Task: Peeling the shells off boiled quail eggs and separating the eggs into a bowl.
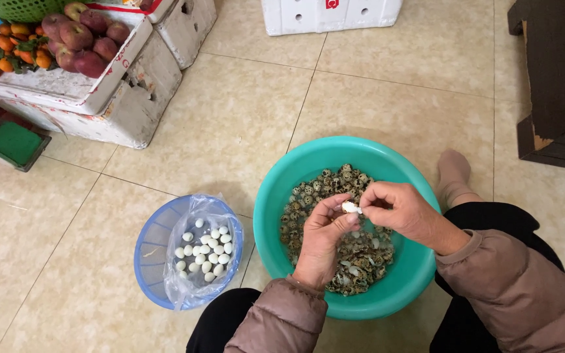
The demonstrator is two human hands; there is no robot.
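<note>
head view, centre frame: left hand (322,238) and right hand (397,210) pinch a small white peeled egg (349,208) over a teal plastic basin (282,189) of speckled shells; slippery, it could drop.

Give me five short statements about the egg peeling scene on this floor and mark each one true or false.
1. Both hands, left hand and right hand, hold one small egg over the teal basin. True.
2. The peeled eggs lie in a red bucket. False: in a plastic bag inside a blue basket.
3. The basin holds speckled quail eggs and shell bits. True.
4. The apples lie on the floor tiles. False: in a white foam box.
5. Small orange fruits sit beside the apples. True.
</note>
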